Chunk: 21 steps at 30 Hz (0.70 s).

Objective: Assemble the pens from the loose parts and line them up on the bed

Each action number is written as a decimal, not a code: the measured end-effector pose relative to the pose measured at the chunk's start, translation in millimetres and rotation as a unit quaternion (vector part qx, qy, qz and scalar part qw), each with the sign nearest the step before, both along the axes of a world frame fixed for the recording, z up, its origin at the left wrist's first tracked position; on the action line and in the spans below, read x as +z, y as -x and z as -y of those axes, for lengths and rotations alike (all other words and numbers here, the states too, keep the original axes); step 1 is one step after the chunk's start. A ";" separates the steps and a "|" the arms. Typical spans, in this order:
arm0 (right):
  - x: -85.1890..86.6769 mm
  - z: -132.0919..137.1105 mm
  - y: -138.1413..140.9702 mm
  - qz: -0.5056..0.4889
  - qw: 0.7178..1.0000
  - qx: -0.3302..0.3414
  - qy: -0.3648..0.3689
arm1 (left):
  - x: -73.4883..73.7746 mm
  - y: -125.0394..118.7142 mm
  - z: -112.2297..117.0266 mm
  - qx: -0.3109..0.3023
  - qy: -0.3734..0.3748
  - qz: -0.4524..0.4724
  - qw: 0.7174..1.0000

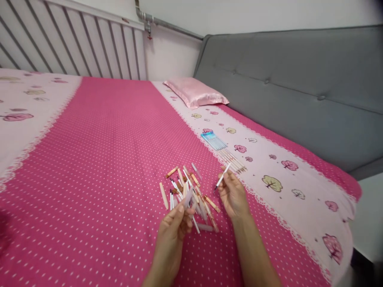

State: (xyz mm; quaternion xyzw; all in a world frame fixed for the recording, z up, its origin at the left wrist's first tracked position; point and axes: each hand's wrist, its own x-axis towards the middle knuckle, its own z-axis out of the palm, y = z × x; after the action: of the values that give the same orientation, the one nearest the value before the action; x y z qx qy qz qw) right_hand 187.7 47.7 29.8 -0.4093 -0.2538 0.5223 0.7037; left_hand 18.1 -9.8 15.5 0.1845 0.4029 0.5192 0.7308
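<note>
My right hand [233, 193] pinches a thin white stick with a dark tip [223, 175], tilted with the dark end low. Between the fingers of my left hand [176, 223] is a pale translucent tube [188, 198]. Both hands hover over or beside a loose pile of slim parts [196, 199]: white sticks with dark ends, peach and brownish pieces, and clear tubes. Part of the pile is hidden behind my left hand. A peach tube [163, 195] lies at the pile's left edge. Exactly what these parts are, I cannot tell.
Beyond my right hand, several slender pens with blue ends [215, 141] lie side by side in a row. The pink dotted bedspread [119, 159] spreads underneath. A pink satin pillow [197, 92] rests against the grey headboard [293, 75]. A white radiator [74, 40] stands behind.
</note>
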 end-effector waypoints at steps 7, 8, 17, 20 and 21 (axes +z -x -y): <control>52.1 17.9 34.8 0.282 0.952 -0.059 -0.103 | 0.3 -1.8 2.6 -0.007 0.001 0.026 1.000; 55.3 19.5 37.4 0.308 0.942 -0.064 -0.114 | 0.7 -1.7 2.6 -0.008 0.000 0.027 1.000; 59.0 22.4 47.0 0.399 0.905 -0.065 -0.135 | 1.1 -0.8 2.7 -0.009 -0.001 0.035 0.999; 58.2 24.3 47.5 0.413 0.900 -0.056 -0.131 | 1.7 -0.8 2.3 -0.010 -0.004 0.031 0.999; 57.8 24.9 47.6 0.417 0.898 -0.053 -0.131 | 1.9 -0.8 1.9 -0.009 -0.004 0.029 1.000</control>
State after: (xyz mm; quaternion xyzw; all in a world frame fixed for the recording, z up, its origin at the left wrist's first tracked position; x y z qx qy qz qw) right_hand 140.1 22.7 87.6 -0.5064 -0.5685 0.2279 0.6070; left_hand 19.0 -11.7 17.4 0.1760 0.3775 0.5194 0.7462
